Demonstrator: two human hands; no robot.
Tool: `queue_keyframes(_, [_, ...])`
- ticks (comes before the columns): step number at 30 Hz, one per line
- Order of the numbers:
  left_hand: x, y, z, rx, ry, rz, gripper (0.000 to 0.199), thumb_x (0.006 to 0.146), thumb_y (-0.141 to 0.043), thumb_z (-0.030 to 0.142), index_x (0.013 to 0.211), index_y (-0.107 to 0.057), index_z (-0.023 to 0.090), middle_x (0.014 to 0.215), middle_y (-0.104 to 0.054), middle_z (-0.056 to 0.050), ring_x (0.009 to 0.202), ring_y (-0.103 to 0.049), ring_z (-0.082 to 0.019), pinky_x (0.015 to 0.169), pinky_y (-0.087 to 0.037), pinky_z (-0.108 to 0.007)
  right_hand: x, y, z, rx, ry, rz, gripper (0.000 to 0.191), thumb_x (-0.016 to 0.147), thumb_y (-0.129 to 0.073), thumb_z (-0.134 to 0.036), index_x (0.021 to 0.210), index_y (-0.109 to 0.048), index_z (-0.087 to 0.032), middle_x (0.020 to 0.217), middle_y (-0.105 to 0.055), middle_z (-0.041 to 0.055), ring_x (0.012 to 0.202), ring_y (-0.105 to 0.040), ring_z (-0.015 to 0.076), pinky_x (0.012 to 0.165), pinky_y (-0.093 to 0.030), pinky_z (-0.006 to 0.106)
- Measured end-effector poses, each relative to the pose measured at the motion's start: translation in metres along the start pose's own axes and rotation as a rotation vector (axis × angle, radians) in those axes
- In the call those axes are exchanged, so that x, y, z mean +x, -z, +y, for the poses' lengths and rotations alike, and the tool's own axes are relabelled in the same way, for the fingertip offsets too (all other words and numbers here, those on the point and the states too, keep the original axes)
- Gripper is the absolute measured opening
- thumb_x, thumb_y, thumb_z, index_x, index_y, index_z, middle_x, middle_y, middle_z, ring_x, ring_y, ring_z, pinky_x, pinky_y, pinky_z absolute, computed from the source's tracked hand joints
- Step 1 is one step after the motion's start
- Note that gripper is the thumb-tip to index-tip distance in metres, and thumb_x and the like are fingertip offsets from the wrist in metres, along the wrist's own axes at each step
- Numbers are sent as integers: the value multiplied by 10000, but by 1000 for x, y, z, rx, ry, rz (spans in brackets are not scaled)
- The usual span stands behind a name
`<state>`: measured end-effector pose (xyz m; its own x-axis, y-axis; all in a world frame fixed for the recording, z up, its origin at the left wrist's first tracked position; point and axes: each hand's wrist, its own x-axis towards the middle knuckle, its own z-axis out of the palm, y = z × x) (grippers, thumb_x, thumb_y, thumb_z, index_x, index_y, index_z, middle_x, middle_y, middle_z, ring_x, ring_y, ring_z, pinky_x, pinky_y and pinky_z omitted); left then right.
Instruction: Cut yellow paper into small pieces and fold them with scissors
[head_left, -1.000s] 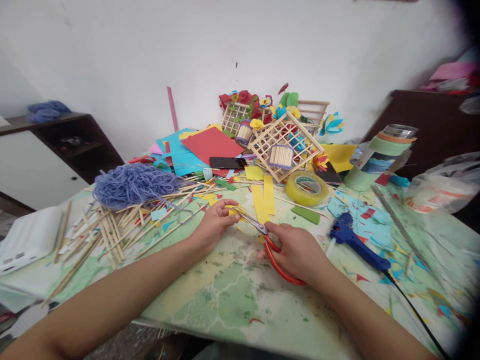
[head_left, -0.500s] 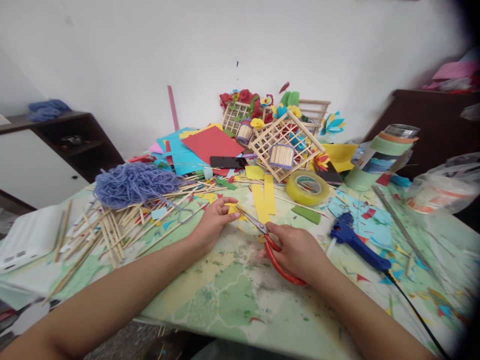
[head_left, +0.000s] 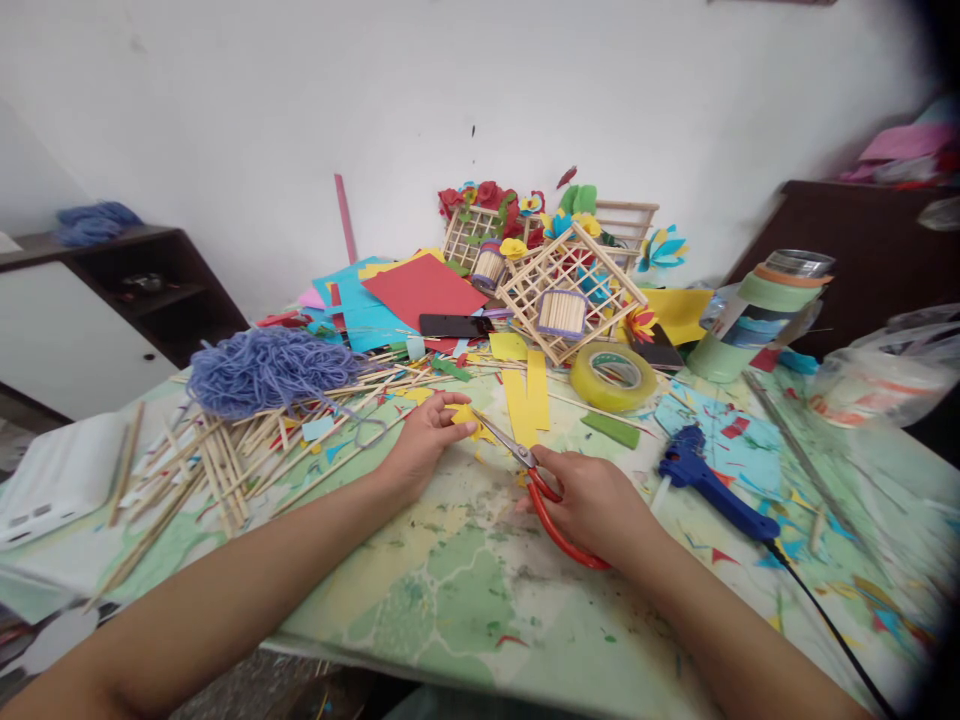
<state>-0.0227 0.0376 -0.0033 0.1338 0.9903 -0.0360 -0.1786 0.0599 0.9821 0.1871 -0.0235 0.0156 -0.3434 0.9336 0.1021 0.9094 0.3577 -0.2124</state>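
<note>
Between the thumb and fingers of my left hand [head_left: 429, 440] is a small piece of yellow paper [head_left: 463, 416]. My right hand [head_left: 596, 500] grips the red handles of a pair of scissors [head_left: 547, 515]. The metal blades point up and left, with their tips at the yellow paper beside my left fingers. Whether the blades touch the paper's edge I cannot tell. Just beyond the blades lie yellow paper strips [head_left: 536, 390] flat on the table.
A blue glue gun [head_left: 712, 490] with a cord lies right of my right hand. A tape roll [head_left: 613, 378], a stick lattice [head_left: 577, 290] and a green bottle [head_left: 761, 315] stand farther back. Purple yarn [head_left: 274, 370] and loose wooden sticks [head_left: 217, 465] cover the left side.
The yellow paper in my left fingers now shows more clearly, turned a little by the scissor tips. Both hands have stayed almost in place.
</note>
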Motion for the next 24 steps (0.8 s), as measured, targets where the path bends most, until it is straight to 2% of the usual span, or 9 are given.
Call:
queue_keyframes(5, [1, 1, -1, -9, -15, 9, 389, 611, -740, 210, 956, -559, 203, 754, -583, 23, 675, -569, -105, 631, -410, -212, 0, 0, -1, 10, -17, -12, 434, 801, -493, -556, 1093, -580, -247, 812, -680, 35, 696, -617, 182, 552, -324, 238])
queue_keyframes(9, [1, -1, -1, -66, 5, -3, 324, 590, -753, 204, 834, -541, 183, 773, -619, 9, 674, -576, -105, 641, -419, -218, 1, -1, 1, 22, -42, 5, 454, 798, -482, -570, 1102, -580, -248, 846, -681, 43, 738, -622, 199, 568, -337, 246])
queue_keyframes(17, [-2, -5, 2, -59, 38, -66, 185, 629, -722, 234, 742, -602, 150, 694, -611, 3, 630, -541, -96, 634, -400, -217, 2, 2, 1, 33, -55, 11, 420, 797, -469, -567, 1042, -593, -249, 802, -665, 33, 705, -598, 183, 569, -329, 246])
queue_keyframes(24, [-2, -3, 3, -22, 27, -99, 122, 654, -699, 238, 705, -628, 153, 637, -559, 19, 562, -461, -79, 563, -332, -214, -1, 9, -1, -75, -23, 56, 519, 765, -490, -594, 1150, -558, -253, 825, -660, 37, 692, -598, 193, 568, -312, 267])
